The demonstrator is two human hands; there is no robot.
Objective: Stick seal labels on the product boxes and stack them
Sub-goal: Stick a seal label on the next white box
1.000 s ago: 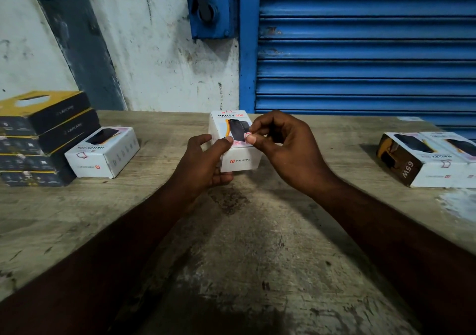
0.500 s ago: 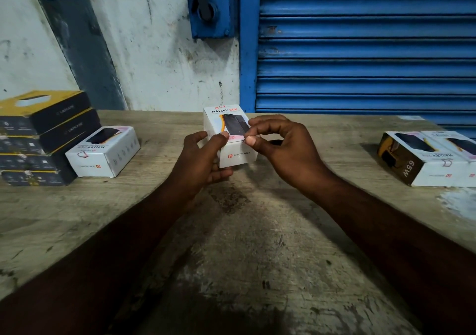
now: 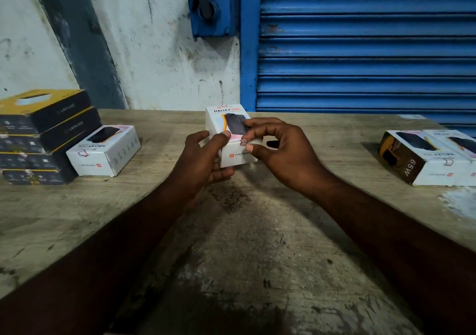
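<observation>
Product box (image 3: 238,155): one, gripped by left hand (image 3: 203,159), right hand (image 3: 286,151); three white boxes (image 3: 103,151) (image 3: 425,164) (image 3: 461,146), four dark boxes (image 3: 46,109) (image 3: 67,131) (image 3: 28,159) (image 3: 38,176).

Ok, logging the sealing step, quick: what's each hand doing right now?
Left hand: grips the white box from its left side.
Right hand: thumb and forefinger pinch the same box beside the red seal label.
</observation>
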